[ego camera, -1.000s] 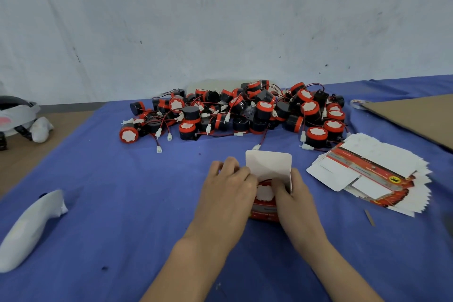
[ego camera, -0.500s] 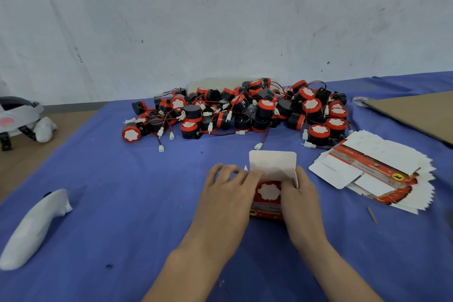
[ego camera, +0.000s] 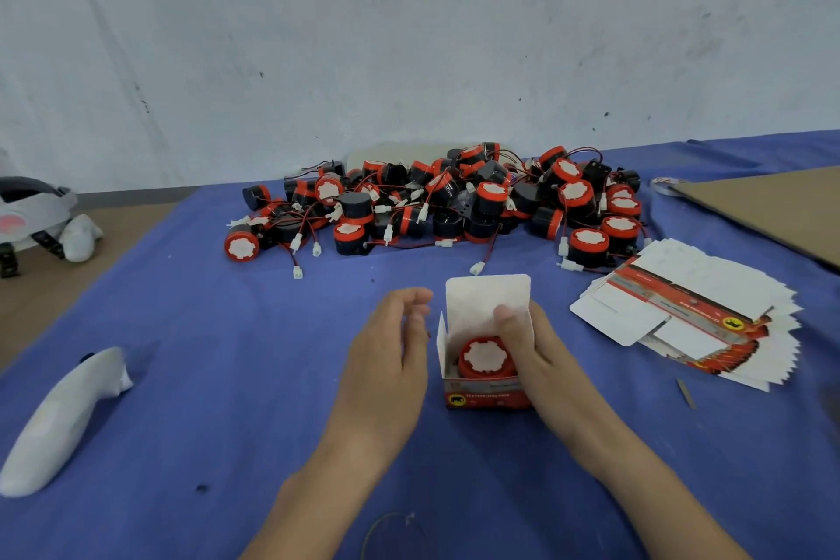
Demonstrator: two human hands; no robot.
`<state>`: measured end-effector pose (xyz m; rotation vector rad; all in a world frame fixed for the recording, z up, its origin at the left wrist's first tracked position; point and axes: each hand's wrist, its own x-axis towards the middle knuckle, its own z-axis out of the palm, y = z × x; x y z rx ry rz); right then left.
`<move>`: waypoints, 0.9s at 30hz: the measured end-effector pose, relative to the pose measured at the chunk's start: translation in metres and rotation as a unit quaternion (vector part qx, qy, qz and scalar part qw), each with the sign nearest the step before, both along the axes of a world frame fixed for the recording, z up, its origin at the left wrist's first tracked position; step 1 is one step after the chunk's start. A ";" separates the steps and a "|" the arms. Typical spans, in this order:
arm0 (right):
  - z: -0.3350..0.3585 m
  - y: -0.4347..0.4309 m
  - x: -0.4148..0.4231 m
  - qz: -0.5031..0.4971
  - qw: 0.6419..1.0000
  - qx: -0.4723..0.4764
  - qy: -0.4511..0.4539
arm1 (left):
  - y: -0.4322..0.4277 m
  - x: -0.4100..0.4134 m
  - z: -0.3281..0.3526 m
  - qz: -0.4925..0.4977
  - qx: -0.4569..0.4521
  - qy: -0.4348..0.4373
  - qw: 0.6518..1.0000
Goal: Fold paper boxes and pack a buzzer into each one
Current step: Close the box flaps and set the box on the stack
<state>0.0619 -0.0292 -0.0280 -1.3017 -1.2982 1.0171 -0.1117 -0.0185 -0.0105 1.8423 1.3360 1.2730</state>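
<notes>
Here: red box (ego camera: 488,393) upright, white lid flap raised, red-white buzzer (ego camera: 485,357) inside.

The right hand (ego camera: 534,346) grips the paper box (ego camera: 486,391) from its right side, thumb hooked in over the open top, the other fingers hidden behind the wall. The left hand (ego camera: 391,350) hovers just left of that grip without touching it, fingers loosely curled, palm turned toward it. Both bare forearms reach in from below and angle toward the grip.
</notes>
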 end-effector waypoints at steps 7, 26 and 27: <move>0.007 0.003 0.017 -0.035 0.996 -0.018 0.081 | 0.009 0.000 -0.007 -0.086 -0.157 -0.035 0.983; -0.011 -0.017 0.045 0.123 0.982 0.005 -0.144 | 0.011 -0.006 -0.008 -0.108 -0.049 0.145 0.982; -0.011 -0.019 0.045 0.134 0.982 0.007 -0.136 | 0.010 -0.007 -0.010 -0.116 -0.052 0.150 0.980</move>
